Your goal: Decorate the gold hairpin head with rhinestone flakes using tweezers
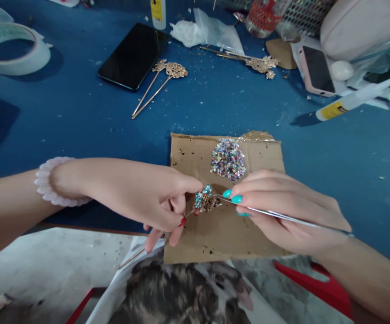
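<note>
My left hand (147,193) pinches a gold hairpin (209,202) over the cardboard sheet (195,243). Its ornamental head faces right and carries blue rhinestones on the upper left part; the rest shows bare gold. The thin stem runs down-left past my fingers, beyond the table edge. From the right, my right hand (282,207) grips metal tweezers (282,216), with the tips at the ornament's right side. Whether the tips hold a stone is too small to tell. Just above the ornament lies a pile of multicoloured rhinestones (228,159) on the cardboard.
Two gold hairpins (176,70) and a black phone (134,56) lie farther back. More hairpins (260,64) sit near a plastic bag (218,33). A tape roll (29,58) is at the left, a glue bottle (333,110) at the right. The blue table's (80,135) front edge is close.
</note>
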`<state>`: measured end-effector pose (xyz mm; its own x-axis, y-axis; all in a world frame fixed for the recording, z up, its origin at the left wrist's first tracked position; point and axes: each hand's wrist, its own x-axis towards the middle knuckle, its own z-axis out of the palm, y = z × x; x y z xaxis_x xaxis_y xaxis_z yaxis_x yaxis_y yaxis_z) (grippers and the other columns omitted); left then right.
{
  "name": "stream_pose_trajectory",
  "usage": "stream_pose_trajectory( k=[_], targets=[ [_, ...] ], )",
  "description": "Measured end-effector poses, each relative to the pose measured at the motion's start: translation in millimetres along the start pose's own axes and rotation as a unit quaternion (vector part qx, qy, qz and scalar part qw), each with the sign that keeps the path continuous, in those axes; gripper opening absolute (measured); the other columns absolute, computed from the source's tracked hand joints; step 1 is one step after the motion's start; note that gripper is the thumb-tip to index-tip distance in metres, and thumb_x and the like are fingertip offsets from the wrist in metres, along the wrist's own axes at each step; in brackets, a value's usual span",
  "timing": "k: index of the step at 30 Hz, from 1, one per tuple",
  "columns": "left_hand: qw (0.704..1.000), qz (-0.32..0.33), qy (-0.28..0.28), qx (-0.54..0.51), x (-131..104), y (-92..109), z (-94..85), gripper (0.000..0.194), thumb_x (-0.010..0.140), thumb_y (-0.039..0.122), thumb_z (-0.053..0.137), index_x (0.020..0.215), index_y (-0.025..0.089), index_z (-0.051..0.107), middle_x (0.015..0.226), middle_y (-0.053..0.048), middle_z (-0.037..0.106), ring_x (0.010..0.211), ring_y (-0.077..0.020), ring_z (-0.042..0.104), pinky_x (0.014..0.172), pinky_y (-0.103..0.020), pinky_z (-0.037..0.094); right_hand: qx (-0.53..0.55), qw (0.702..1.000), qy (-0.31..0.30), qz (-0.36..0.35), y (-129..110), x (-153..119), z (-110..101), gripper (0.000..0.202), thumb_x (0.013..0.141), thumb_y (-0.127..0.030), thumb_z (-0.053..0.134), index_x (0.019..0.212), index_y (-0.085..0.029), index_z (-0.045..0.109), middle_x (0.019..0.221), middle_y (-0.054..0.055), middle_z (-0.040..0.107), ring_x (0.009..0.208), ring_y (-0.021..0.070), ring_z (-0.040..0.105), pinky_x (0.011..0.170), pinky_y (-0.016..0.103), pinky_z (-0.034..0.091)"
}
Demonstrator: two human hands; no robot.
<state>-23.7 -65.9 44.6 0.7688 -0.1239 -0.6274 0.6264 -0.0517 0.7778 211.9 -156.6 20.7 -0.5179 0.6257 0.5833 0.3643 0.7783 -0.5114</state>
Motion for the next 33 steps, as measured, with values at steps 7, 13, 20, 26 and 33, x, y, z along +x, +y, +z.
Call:
stream_pose_trajectory(
  k=[7,13,20,26,33],
  targets=[
    [1.0,0.0,-0.001,0.002,-0.6,0.3,0.1,0.017,0.088,0.01,0.044,0.098,0.024,0.043,0.081,0.008,0.078,0.059,-0.0083,0.072,0.043,-0.017,0.034,-0.016,1.0,0.005,-0.005,-1.4,1.5,-0.8,0.012,0.087,0.0,0.066,0.094,-0.009,0.067,0.086,0.011,0.076,0.084,0.0138,0.073,0.077,0.03,0.064],
    [1.0,-0.002,-0.005,0.0,0.1,1.7,-1.1,0.019,0.087,0.009,0.042,0.098,0.024,0.042,0.084,0.007,0.078,0.061,-0.0096,0.073,0.045,-0.019,0.036,-0.013,1.0,0.009,-0.006,-1.1,1.9,-0.2,0.014,0.085,0.001,0.068,0.095,-0.009,0.066,0.085,0.01,0.076,0.082,0.0141,0.073,0.075,0.03,0.064],
    [1.0,0.002,-0.009,-0.012,0.9,-1.3,0.4,0.017,0.087,0.009,0.041,0.094,0.024,0.04,0.099,0.005,0.077,0.061,-0.0096,0.074,0.045,-0.021,0.033,-0.015,1.0,0.008,-0.015,0.0,3.5,1.2,0.013,0.084,0.0,0.069,0.094,-0.008,0.067,0.085,0.011,0.076,0.081,0.0151,0.073,0.075,0.03,0.065],
    [1.0,0.003,-0.011,-0.021,-1.1,0.1,0.4,0.019,0.085,0.008,0.043,0.095,0.024,0.041,0.1,0.003,0.077,0.061,-0.0106,0.074,0.044,-0.022,0.032,-0.008,1.0,-0.003,-0.019,0.3,3.5,-0.8,0.014,0.084,0.002,0.068,0.095,-0.007,0.067,0.087,0.013,0.076,0.083,0.0157,0.072,0.074,0.031,0.065],
    [1.0,-0.003,-0.013,-0.016,-0.1,1.5,-1.2,0.017,0.086,0.008,0.042,0.093,0.024,0.04,0.093,0.004,0.077,0.062,-0.0109,0.074,0.045,-0.022,0.031,0.0,1.0,-0.004,-0.007,-2.0,0.6,-1.6,0.017,0.085,0.004,0.066,0.096,-0.008,0.067,0.091,0.013,0.075,0.089,0.0146,0.071,0.078,0.031,0.064]
  ],
)
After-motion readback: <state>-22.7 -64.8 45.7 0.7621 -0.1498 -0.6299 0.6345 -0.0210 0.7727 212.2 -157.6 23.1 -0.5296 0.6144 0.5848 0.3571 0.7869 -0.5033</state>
